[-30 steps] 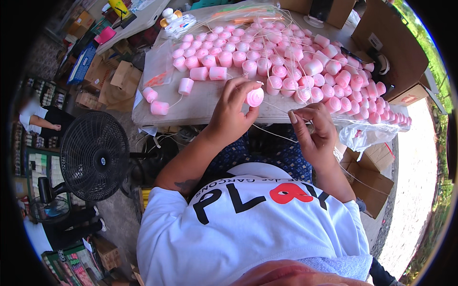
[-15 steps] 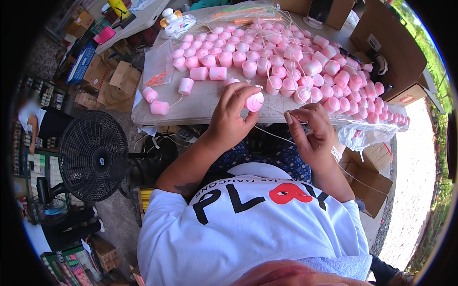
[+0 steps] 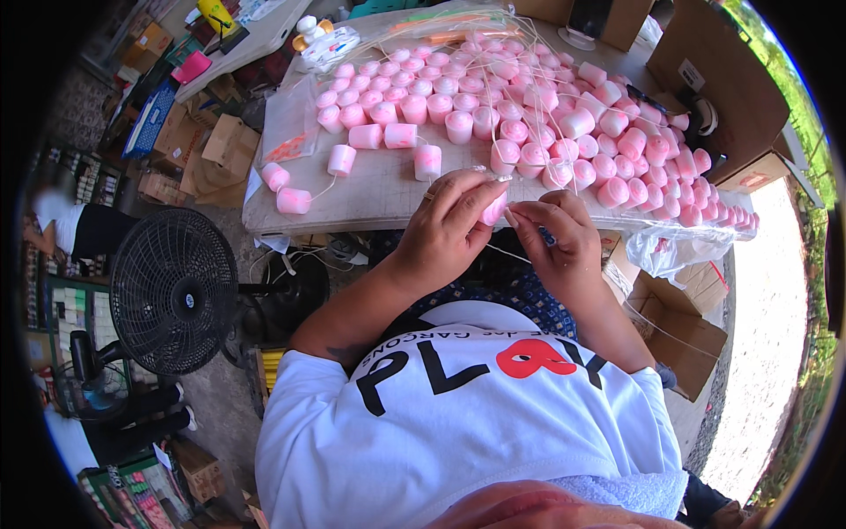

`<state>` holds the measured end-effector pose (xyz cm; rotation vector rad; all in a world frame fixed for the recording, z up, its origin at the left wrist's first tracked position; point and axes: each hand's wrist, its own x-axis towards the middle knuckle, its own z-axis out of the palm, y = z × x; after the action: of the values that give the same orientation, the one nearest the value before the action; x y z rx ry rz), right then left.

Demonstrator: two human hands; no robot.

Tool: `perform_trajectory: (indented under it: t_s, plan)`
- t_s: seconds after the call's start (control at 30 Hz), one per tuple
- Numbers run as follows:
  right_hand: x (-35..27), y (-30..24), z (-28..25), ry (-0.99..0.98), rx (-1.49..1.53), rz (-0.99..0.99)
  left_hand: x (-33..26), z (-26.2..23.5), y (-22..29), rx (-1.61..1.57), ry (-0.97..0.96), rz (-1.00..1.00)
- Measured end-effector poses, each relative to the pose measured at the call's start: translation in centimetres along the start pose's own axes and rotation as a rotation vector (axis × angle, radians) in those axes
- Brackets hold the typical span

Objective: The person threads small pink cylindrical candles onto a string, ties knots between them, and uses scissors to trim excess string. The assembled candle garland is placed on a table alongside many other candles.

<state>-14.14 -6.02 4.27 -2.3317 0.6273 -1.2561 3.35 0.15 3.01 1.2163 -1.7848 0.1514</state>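
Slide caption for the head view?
Left hand grips a pink piece, right hand close beside it; pink cup-shaped pieces crowd the table beyond.

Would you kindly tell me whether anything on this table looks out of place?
Slightly: two pink cylindrical pieces lie on their sides near the left front corner of the grey table, apart from the upright pink pieces in rows farther back. I can make out no spill or damage.

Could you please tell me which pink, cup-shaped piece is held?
The pink, cup-shaped piece in the left hand; the others sit on the pale table.
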Motion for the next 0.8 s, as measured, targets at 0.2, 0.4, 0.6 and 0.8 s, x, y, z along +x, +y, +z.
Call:
perform_trajectory:
  t_s: [0.2, 0.4, 0.6, 0.8]
  plan:
    - [-0.7, 0.3, 0.1, 0.049, 0.26, 0.234, -0.1, -0.4, -1.1, -0.051, 0.089, -0.067]
    - [-0.7, 0.6, -0.5, -0.035, 0.271, 0.262, 0.6, -2.3, -1.1, -0.185, -0.048, -0.047]
    - [-0.8, 0.6, 0.4, -0.099, 0.274, 0.194, -1.1, -1.4, -1.0, -0.632, 0.008, -0.276]
    - [-0.8, -0.4, 0.7, 0.019, 0.219, 0.116, -1.3, -0.4, -1.2, -0.677, 0.226, -0.236]
